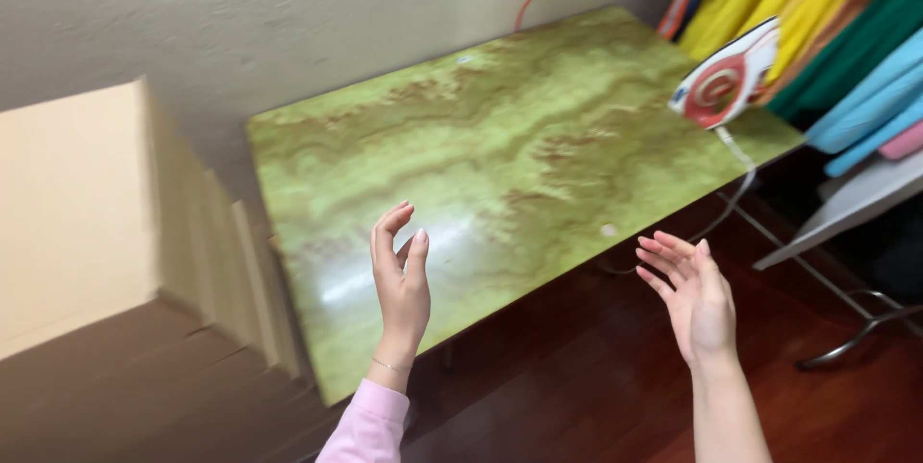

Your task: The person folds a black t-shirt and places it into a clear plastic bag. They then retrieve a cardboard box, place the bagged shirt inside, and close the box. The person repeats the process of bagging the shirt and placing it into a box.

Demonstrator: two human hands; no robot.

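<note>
Your left hand [401, 275] and right hand [694, 298] hang open, holding nothing, over the near edge of the green marbled table [500, 136], with the upright iron [726, 78] parked well beyond your right.

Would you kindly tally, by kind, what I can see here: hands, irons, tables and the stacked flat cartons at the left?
Hands: 2, the left hand and the right hand, both open and holding nothing.
Irons: 1, a red and white iron standing on end.
Tables: 1, the green marbled table.
Stacks of flat cartons: 1.
Total: 5.
</note>
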